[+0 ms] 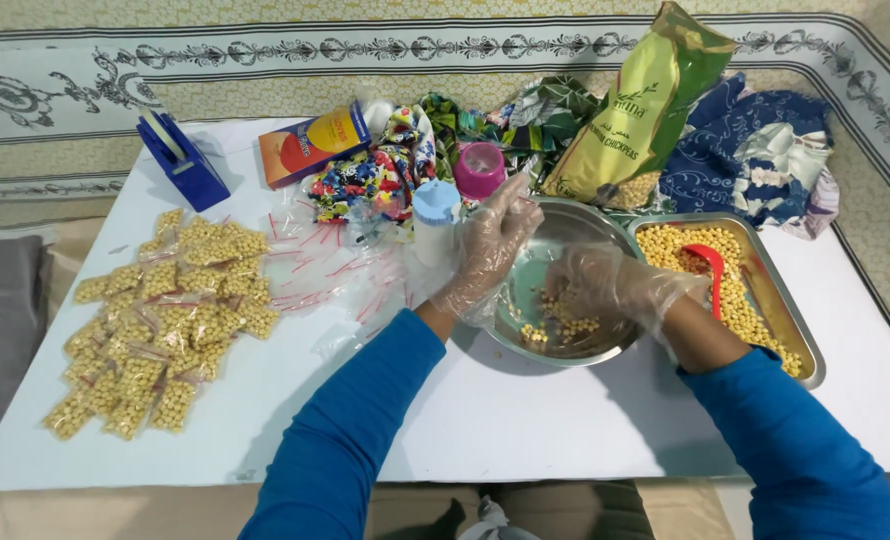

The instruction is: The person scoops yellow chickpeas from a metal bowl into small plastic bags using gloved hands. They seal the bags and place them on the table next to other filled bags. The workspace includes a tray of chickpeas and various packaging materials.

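Steel and round, the bowl (pixel 605 232) sat toward the far right of the white table (pixel 525 420), with no long axis to speak of, its open mouth facing up and a thin scatter of pale yellow chickpeas (pixel 562 322) across its bottom. Your left hand (pixel 493 245), in a clear plastic glove, hovered over the bowl's left rim with fingers loosely spread, holding nothing I could make out. Your right hand (pixel 605 283), gloved too, reached down into the bowl, fingers curled over the chickpeas; whether it gripped any, I couldn't tell.
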